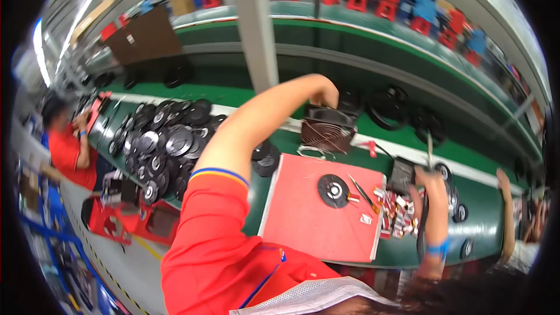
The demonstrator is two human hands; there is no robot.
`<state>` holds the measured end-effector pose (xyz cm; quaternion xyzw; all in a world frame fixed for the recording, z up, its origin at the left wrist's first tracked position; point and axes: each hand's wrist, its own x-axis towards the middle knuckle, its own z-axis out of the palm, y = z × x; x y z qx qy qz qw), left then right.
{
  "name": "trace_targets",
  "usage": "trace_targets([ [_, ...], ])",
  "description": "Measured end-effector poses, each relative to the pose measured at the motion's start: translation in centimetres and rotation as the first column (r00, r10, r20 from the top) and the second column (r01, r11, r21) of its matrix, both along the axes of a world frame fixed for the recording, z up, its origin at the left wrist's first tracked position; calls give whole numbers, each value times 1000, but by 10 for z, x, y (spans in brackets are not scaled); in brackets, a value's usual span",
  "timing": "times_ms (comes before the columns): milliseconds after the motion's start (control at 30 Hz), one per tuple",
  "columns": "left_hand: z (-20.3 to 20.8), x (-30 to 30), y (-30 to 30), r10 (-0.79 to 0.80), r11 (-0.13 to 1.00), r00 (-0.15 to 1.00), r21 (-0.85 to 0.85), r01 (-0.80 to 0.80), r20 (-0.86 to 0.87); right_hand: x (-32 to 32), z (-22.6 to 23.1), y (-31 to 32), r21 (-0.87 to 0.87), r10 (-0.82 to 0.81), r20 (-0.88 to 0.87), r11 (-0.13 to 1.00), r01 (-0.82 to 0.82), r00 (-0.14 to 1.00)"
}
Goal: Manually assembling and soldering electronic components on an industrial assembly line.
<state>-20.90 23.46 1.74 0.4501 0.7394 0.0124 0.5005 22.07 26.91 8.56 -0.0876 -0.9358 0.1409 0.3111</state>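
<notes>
My left arm reaches across the green bench, and my left hand (pixel 328 94) bends down over a dark box (pixel 328 128) with a round wire coil or grille on its front. Its fingers are hidden behind the box's upper edge. At the right, my right hand (pixel 433 185), blurred, has its fingers curled; a thin dark curved thing runs along it, too unclear to name. Between my hands lies a pink mat (pixel 312 216) bearing a black disc (pixel 333 191) with a silvery hub, tweezers (pixel 363 192) and a small white piece (pixel 366 219).
Small red-and-white parts (pixel 401 216) lie heaped beside a black bin (pixel 402 175). A large pile of black discs (pixel 169 137) covers the left bench. A co-worker in red (pixel 70 151) is at far left; another person's arm (pixel 506 210) reaches in at right. Black rings (pixel 388 108) lie beyond.
</notes>
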Motion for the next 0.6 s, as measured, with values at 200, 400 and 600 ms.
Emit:
trace_targets([
  [200,-2,-4,-20,-26,1000,993,3,27,-111,72,-58,-25,-83,-141,-17,987,140,990],
  [400,56,24,-23,-250,843,575,117,525,-779,49,-79,-60,-285,-137,-125,954,97,983],
  [600,91,27,-40,184,677,517,489,550,-836,13,-75,-70,-92,49,-116,994,-59,992],
])
